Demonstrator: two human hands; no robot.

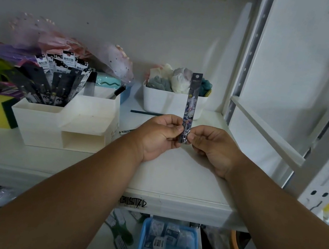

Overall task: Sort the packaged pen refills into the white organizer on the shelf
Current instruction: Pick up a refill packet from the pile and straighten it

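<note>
Fingers of the left hand and the right hand curl inward and pinch the lower end of one packaged refill between thumbs and forefingers; neither hand holds anything else.

Head view: the packet stands close to upright above the shelf, long axis vertical, hang-hole end pointing up, printed face toward the camera. It rises from the fingertips, roughly midway between the two hands. The white organizer sits on the same shelf, well to the left of the packet and slightly farther back. Its rear compartment already holds a fanned bunch of stocked refill packets, standing on end and leaning. The left hand is the nearer one to the organizer. Judgement: the packet must travel leftward and drop in lower end first, keeping its upright attitude, to match those already stored. A white bin of cloth items stands directly behind the held packet.
</note>
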